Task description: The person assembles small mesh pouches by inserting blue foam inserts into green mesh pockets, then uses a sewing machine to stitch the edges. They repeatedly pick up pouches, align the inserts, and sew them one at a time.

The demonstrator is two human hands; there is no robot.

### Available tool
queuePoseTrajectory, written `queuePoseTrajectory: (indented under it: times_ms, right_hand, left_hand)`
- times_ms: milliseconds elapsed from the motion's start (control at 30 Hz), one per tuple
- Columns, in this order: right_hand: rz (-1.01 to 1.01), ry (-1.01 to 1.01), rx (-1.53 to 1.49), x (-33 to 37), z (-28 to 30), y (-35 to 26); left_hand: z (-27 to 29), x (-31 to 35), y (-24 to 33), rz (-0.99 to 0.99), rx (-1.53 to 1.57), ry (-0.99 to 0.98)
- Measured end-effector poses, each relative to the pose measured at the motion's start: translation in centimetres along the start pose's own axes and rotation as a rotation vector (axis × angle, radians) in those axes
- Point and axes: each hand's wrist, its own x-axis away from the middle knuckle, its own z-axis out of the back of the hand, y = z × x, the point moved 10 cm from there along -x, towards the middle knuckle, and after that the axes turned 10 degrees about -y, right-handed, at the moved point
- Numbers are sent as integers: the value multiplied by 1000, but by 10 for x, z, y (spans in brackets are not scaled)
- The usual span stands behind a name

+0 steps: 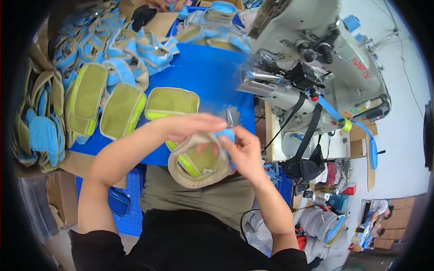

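Above my lap, both hands are on a small fabric pouch (pixel 196 180) with a thick beige rim, green mesh and a bright yellow-green strip. Its open side faces up, and parts of fingers show inside. My left hand (pixel 194 125) lies along the far rim, fingers stretched toward the right; its thumb is hidden. At the right side, my right hand (pixel 247 153) pinches a light-blue part (pixel 224 134) of the pouch between thumb and fingers. Just beyond, a flat green mesh piece with beige edging (pixel 172 100) rests on the blue table (pixel 212 61).
A large sewing machine (pixel 312 54) stands at the right, with a blue tape (pixel 332 108) running from it. More green mesh pieces (pixel 123 110) and a heap of blue and beige pieces (pixel 97 45) lie at left. Another person's hands (pixel 172 4) show at the far edge.
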Motion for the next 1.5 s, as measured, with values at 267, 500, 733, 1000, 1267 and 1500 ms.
queuePoseTrajectory:
  times_ms: [267, 500, 733, 1000, 1267, 1500]
  right_hand:
    - [269, 484, 254, 76, 133, -51]
    - [386, 864, 394, 157, 248, -95]
    - [388, 1085, 802, 176, 375, -158]
    - [140, 977, 770, 131, 629, -199]
    - [-424, 621, 573, 51, 692, -157]
    - [-344, 687, 445, 65, 724, -150]
  left_hand:
    - [26, 46, 143, -774, -939, 907]
    - [59, 2, 153, -1044, -860, 868]
    - [45, 17, 155, -1073, -965, 1003]
    - [61, -27, 120, -1025, -16, 407]
    - [61, -31, 112, -972, 393, 194]
    - [59, -36, 117, -1024, 399, 129]
